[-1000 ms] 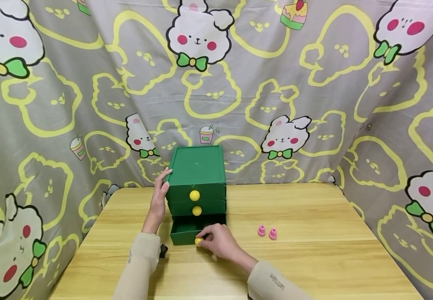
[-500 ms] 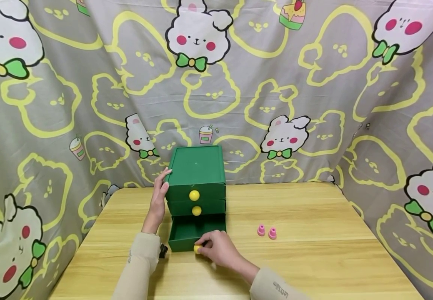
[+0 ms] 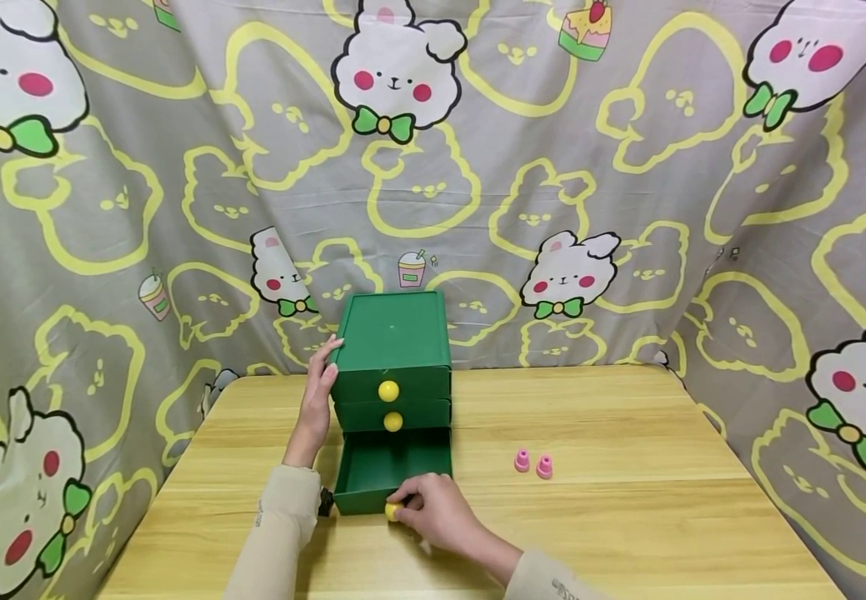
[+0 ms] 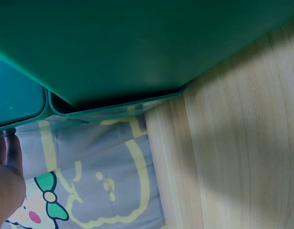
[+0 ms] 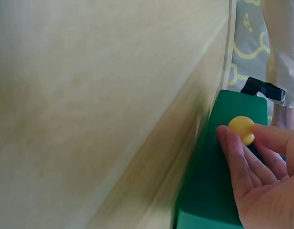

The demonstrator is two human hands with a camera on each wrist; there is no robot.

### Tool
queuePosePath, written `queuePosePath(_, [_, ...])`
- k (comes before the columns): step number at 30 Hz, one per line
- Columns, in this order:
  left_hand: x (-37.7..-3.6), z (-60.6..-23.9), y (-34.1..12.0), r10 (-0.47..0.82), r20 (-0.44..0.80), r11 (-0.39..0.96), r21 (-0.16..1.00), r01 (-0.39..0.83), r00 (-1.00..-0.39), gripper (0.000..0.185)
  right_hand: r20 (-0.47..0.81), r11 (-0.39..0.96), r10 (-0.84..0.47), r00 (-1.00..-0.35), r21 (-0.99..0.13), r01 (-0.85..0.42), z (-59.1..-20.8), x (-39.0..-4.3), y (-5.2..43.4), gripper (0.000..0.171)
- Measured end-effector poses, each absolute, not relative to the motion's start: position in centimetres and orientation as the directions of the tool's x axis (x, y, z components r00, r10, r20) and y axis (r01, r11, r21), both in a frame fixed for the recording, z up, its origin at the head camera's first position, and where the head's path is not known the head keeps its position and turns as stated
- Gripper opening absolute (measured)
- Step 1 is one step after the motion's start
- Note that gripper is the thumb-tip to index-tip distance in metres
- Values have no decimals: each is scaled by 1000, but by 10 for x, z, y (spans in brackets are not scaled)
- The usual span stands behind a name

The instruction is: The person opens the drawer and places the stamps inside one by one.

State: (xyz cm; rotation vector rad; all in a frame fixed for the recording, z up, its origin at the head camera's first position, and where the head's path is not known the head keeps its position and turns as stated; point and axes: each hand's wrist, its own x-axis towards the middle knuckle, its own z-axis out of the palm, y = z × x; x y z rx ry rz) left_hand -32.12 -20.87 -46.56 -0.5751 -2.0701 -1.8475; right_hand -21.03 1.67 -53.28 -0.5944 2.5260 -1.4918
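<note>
A green three-drawer cabinet [image 3: 391,342] stands at the back of the wooden table [image 3: 628,517]. Its bottom drawer [image 3: 387,479] is pulled out toward me. My right hand [image 3: 433,510] pinches the drawer's yellow knob [image 3: 391,511]; the right wrist view shows the fingers around that knob [image 5: 242,130] on the green drawer front [image 5: 218,181]. My left hand [image 3: 320,387] rests flat against the cabinet's left side, fingers straight. The left wrist view shows mostly the green cabinet wall [image 4: 137,43]. The two upper drawers are closed, each with a yellow knob [image 3: 388,390].
Two small pink pieces [image 3: 533,463] stand on the table right of the cabinet. A cartoon-rabbit cloth [image 3: 553,167] hangs behind and on both sides. A small black object [image 3: 325,501] sits by my left sleeve.
My right hand has pulled the bottom drawer further out toward me by its yellow knob. The left hand has stayed on the cabinet's side.
</note>
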Motion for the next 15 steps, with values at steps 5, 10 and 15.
queuePosePath(5, [-321, -465, -209, 94, 479, 86, 870, 486, -873, 51, 85, 442, -400, -912, -854, -274, -532, -207, 16, 12])
queuePosePath(10, [-330, -476, -212, 85, 472, 91, 873, 479, -877, 51, 85, 461, -395, -915, -843, -278, -533, -205, 16, 11])
queuePosePath(15, [-343, -490, -216, 70, 489, 95, 864, 494, -869, 51, 102, 479, -389, -916, -827, -295, -532, -204, 15, 12])
